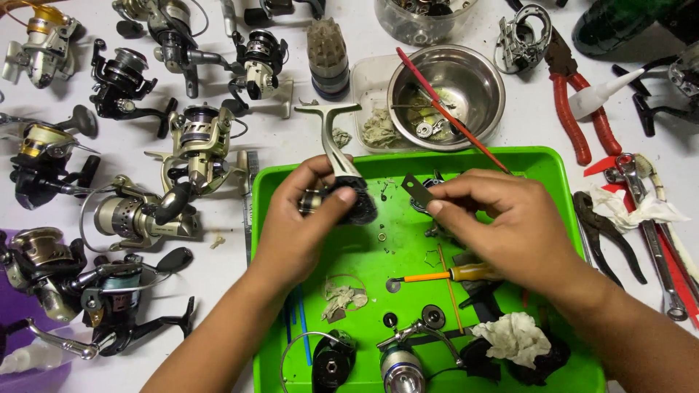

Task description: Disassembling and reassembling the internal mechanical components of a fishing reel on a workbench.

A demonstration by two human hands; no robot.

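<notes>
No packages or labels can be made out; the only container of note is a clear plastic tub (368, 87) behind the green tray (561, 182), with a steel bowl (473, 87) of small parts resting in it.

The tray's far rim runs just beneath the bowl; its left rim stands close to a row of fishing reels (196, 145) on the white table (524, 124). Open room is scarce — inside the tray only a patch of bare green between the two hands, holding a small ring (381, 236) and, nearer the person, a yellow-handled screwdriver (459, 274). Red pliers (579, 109) lie off the tray's far right corner.

Left hand (291, 225): fingers closed around a dark reel body (349, 200), its silver stem pointing away, held over the tray's far left part.

Right hand (510, 225): thumb and forefinger pinched on a thin flat metal piece (416, 188) — its tip just beside the reel body.
</notes>
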